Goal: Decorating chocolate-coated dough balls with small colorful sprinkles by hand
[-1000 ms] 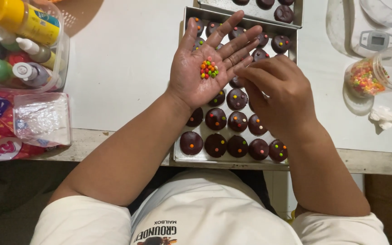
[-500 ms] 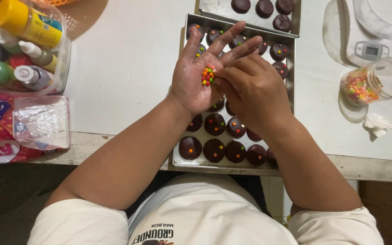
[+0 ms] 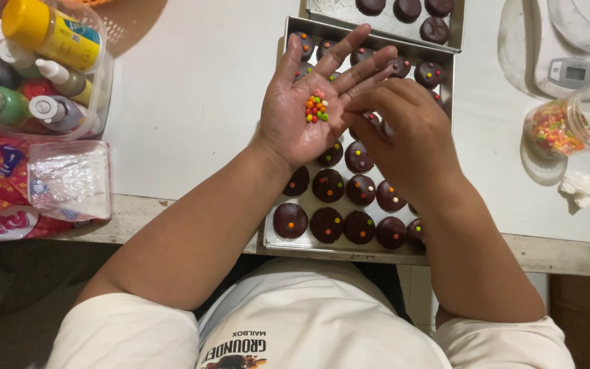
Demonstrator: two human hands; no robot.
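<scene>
**Loose sprinkles in a tilted palm, over a tray of wet chocolate**

You are working at a white table [image 3: 192, 102] with a worn front edge, a metal baking tray [image 3: 278, 242] of round chocolate-coated cookies [image 3: 327, 185] set directly before you and a second tray [image 3: 384, 26] behind it.

Your left hand [image 3: 305, 109] lies flat open, palm up, fingers spread, cradling a small heap of coloured candy sprinkles [image 3: 316, 106] above the tray. Your right hand [image 3: 408, 137] is bent over beside it, fingertips drawn together near the left fingers; whether they pinch a sprinkle, the view does not show.

The risks, as I judge them: if your open palm tips, the heap could roll off and scatter across the cookies, spoiling the neat dotting. Your right wrist hangs close over decorated cookies and could smear the coating. The glass jar of sprinkles [image 3: 568, 126] lies on its side to your right, and a nudge could spill it.

Compared with a second ago, your right hand has lifted off the tray's centre and moved toward the palm; the heap itself looks unchanged.
</scene>
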